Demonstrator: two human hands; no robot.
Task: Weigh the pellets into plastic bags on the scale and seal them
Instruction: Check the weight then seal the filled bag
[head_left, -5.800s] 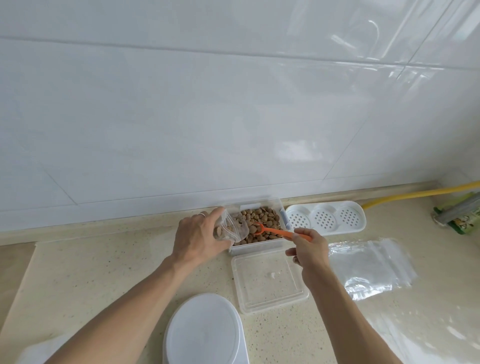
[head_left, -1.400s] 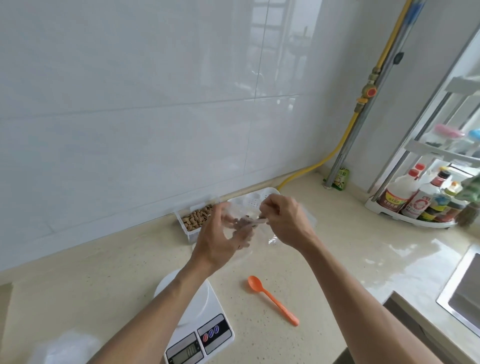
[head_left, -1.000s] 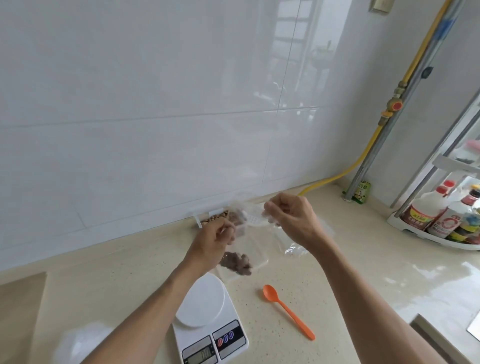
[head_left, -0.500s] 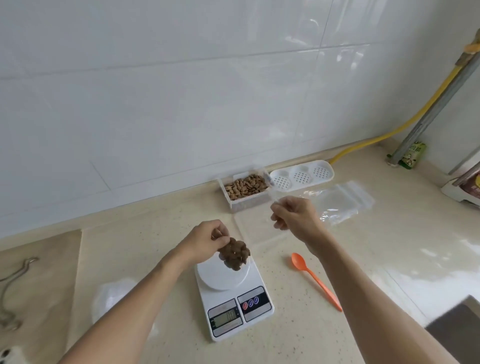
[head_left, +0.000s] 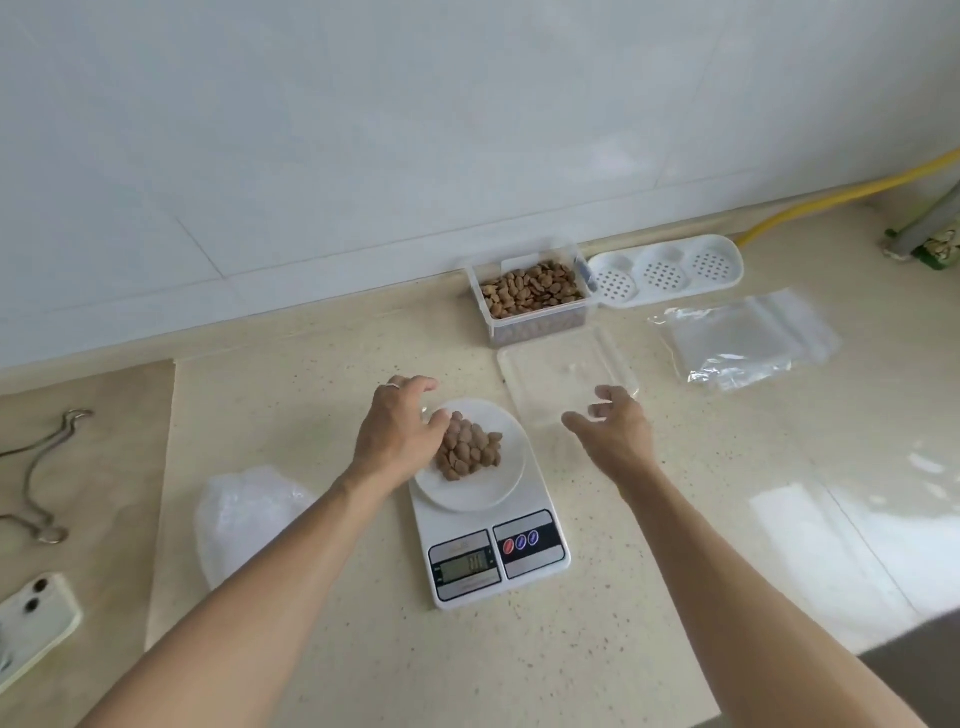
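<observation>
Soft, even daylight is filling the scene, brightest at the right, where glare is washing over the glossy worktop (head_left: 857, 525). Shadows are staying faint. The wide lens is bending the wall tiles (head_left: 363, 130) near the edges, and the scale's display (head_left: 464, 565) is reading blurred.

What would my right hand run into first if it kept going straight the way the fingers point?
Most likely the clear lid lying flat just beyond the right hand, then the pellet container. The hand's height above the counter is unclear.
</observation>
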